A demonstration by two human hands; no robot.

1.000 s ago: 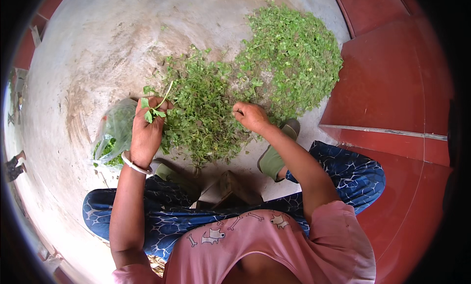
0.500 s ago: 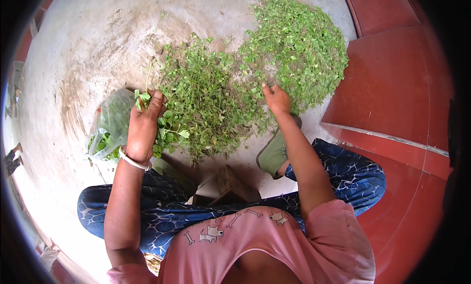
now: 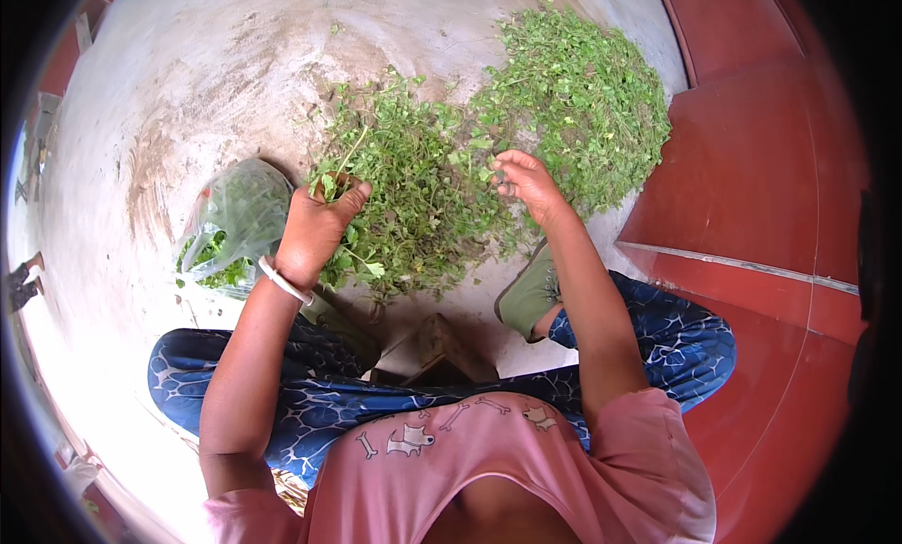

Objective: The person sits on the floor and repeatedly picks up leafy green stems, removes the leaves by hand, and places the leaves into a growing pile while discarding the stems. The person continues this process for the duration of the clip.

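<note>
My left hand [image 3: 319, 226], with a white bangle at the wrist, is closed around a few leafy green sprigs [image 3: 324, 184]. A thin pale stem sticks up from its fingers, and leaves hang below the palm. This hand is over the left side of a loose heap of leafy greens [image 3: 404, 187] on the floor. My right hand [image 3: 528, 182] hovers at the heap's right side with its fingers curled together. Whether a bit of green is between those fingertips is too small to tell.
A clear plastic bag [image 3: 240, 210] with greens inside stands left of my left hand. A wider spread of greens [image 3: 592, 102] covers the floor at the far right, beside red panels [image 3: 742, 168]. A small wooden block [image 3: 442, 347] lies between my green shoes [image 3: 531, 295].
My left hand has moved right, away from the bag and over the heap, still with sprigs in it. My right hand has shifted slightly left, its fingers now more curled.
</note>
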